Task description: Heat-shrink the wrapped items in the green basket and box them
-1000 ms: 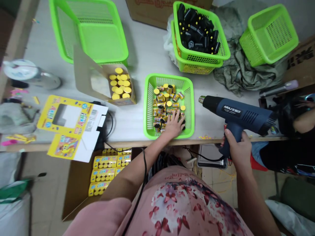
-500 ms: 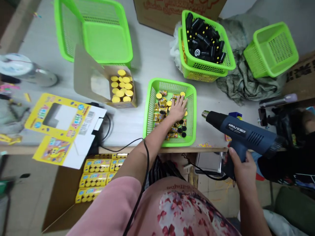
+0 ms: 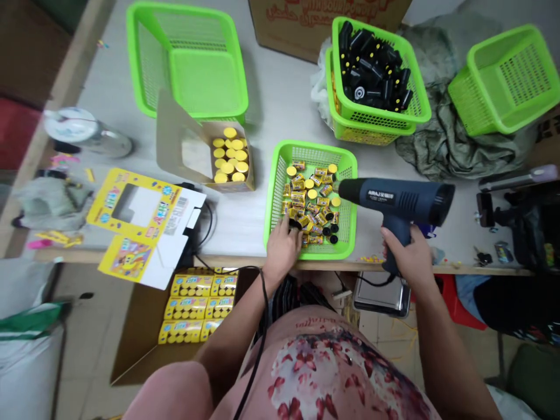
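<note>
My right hand [image 3: 406, 251] is wrapped around the handle of a dark blue heat gun [image 3: 398, 198]. Its black front end points left, over the right rim of a green plastic basket [image 3: 353, 233]. Inside lie many small yellow-labelled cylinders [image 3: 298, 197], some with yellow ends up, others with black ends. At the basket's near left corner, my left hand [image 3: 283, 246] is closed over the rim, fingers curled inward against the nearest cylinders. My thumb there is hidden.
An open carton [image 3: 227, 188] of yellow-capped tubes stands left of the basket, beside a flattened yellow box [image 3: 144, 216]. Behind are a large green basket [image 3: 205, 87] and stacked baskets holding black tubes [image 3: 371, 70]. A black cable [image 3: 265, 303] crosses my left arm.
My left hand has drawn back from among the cylinders to the near left corner. The heat gun has swung left and levelled, its nozzle now over the basket. The view has shifted slightly.
</note>
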The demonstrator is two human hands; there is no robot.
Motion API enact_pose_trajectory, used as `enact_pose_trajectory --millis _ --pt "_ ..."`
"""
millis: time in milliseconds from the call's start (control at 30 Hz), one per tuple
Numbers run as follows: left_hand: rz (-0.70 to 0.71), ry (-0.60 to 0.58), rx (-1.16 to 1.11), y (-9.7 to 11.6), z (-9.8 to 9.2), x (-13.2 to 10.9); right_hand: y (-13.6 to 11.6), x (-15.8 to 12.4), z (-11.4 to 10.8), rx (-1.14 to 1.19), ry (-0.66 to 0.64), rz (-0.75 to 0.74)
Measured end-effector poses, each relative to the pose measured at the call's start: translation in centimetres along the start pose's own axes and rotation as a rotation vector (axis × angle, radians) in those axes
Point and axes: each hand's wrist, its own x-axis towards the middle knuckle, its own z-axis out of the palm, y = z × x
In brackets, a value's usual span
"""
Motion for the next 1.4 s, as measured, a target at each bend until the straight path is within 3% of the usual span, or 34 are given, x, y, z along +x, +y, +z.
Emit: enact_pose_trajectory --millis 67,133,200,267,333,400,500,567,633,700,733,833,900,967,1100,1167,1200,1267,1300,1333,1400 --pt "0.006 0.053 -0.037 1.0 -1.5 -0.9 -1.3 1.3 1.2 0.016 0.021 0.022" --pt "0.001 0.033 -0.079 1.9 -2.6 -1.9 -2.2 1.8 1.8 0.033 0.058 0.016" --pt "0.003 -0.091 -0.104 2.4 -2.7 -2.7 -2.6 1.5 1.5 0.08 0.035 0.024" --pt "0.009 -0.289 -0.142 2.5 -1.7 -2.7 -2.4 0.8 0.9 0.131 0.0 0.075" --pt "0.007 -0.458 -0.216 2.2 0.0 -1.2 -2.0 0.1 0.2 0.18 0.014 0.141" --pt "-0.011 -0.52 -0.294 1.7 2.0 1.5 -1.5 -0.4 0.0 0.226 0.068 0.181" --pt "-0.13 -0.426 -0.334 0.5 4.1 5.7 -0.9 -1.0 -0.3 0.255 0.137 0.195" --pt "-0.173 -0.346 -0.35 -0.2 4.0 6.8 -0.6 -1.7 -0.9 0.232 0.156 0.204" --pt "-0.114 -0.174 -0.378 -0.4 2.4 5.7 -0.3 -2.9 -2.0 0.154 0.157 0.223" --pt "0.035 0.146 -0.445 0.0 -0.2 3.0 0.1 -4.3 -3.6 0.001 0.133 0.228" --pt "0.055 0.162 -0.481 0.5 -1.5 1.3 0.3 -4.9 -4.4 -0.098 0.101 0.218" --pt "0.093 0.051 -0.599 2.3 -4.6 -3.7 1.1 -6.1 -5.5 -0.368 -0.054 0.181" --pt "0.104 -0.049 -0.701 3.5 -5.5 -5.8 1.5 -6.1 -5.0 -0.424 -0.144 0.152" --pt "0.138 -0.084 -0.766 4.6 -5.7 -6.5 1.6 -5.5 -3.7 -0.382 -0.107 0.12" --pt "0.3 -0.095 -0.637 6.2 -4.3 -4.4 0.6 -4.4 -2.1 -0.072 0.148 0.158" --pt "0.36 -0.295 -0.527 6.7 -2.6 -2.1 -0.1 -4.5 -2.4 0.115 0.178 0.203" --pt "0.355 -0.462 -0.472 6.8 -1.6 -0.8 -0.4 -4.7 -2.7 0.174 0.178 0.217" --pt "0.295 -0.766 -0.402 6.6 0.6 1.8 -0.8 -5.3 -3.3 0.21 0.178 0.229" --pt "0.23 -0.813 -0.406 6.3 1.6 3.0 -0.8 -5.7 -3.5 0.204 0.186 0.235" --pt "0.148 -0.792 -0.449 5.8 2.5 3.9 -0.8 -6.0 -3.7 0.191 0.196 0.241" --pt "-0.038 -0.591 -0.593 4.6 3.3 4.8 -0.6 -6.8 -3.9 0.154 0.218 0.25"
